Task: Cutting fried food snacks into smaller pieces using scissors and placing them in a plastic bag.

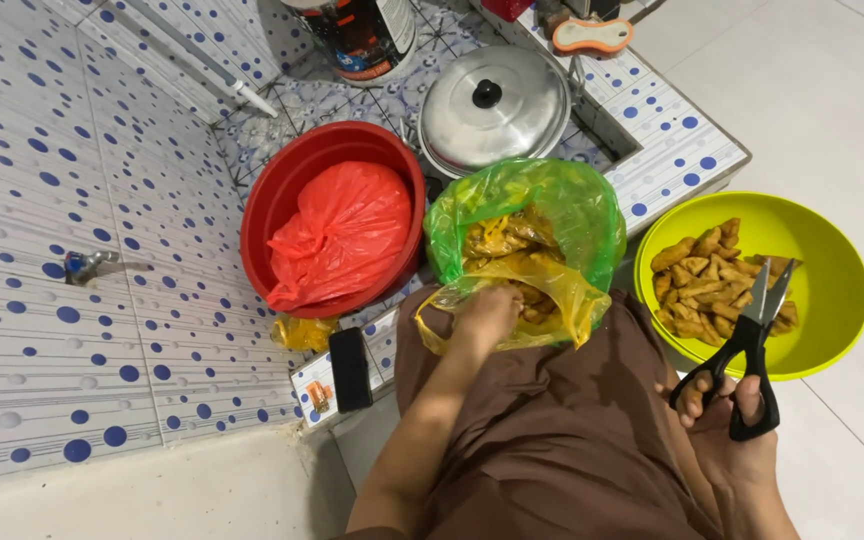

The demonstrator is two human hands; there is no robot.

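Sitting centre frame: round red plastic basin (270,205) holding a crumpled red bag (342,235); right, yellow-green bowl (832,290) of cut yellow pieces (697,285). Left hand (487,312) reaches inside the green-and-yellow plastic bag (562,205), grip hidden. Right hand (727,415) holds black-handled scissors (752,345), blades parted.

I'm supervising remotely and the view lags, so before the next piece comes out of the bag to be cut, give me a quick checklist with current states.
1. Left hand inside the yellow inner bag among the yellow-brown pieces: ok.
2. Piece actually gripped in that hand: cannot tell, the fingers are hidden by the plastic.
3. Scissors in the right hand, fingers through the black handles, blades slightly apart: ok.
4. Blade tips pointed away from the left hand, over the lime-green bowl: ok.
5. Bowl has room beside the cut pieces: ok.
6. Green outer bag standing open and upright: ok.
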